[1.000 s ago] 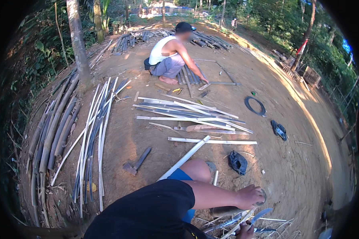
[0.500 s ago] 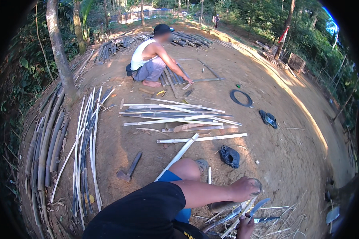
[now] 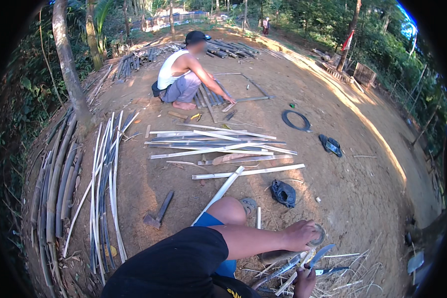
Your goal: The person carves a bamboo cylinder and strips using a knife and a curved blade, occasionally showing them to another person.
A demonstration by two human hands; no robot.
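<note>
The left hand is curled at a round greyish thing in the head view, though whether it grips this I cannot tell; at its six o'clock, the right hand is closed on a knife, blade toward one o'clock. A pale strip lies just beside the knife, on its eight o'clock side. Toward eleven o'clock lie more strips and, farther off, a person crouches; a wire coil lies at twelve

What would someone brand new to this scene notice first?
Probably the curved knife in the right hand, at the bottom, right of centre. Next, perhaps, the crouching person in a white top, toward the upper middle, and the long strips lying on the ground between.
</note>
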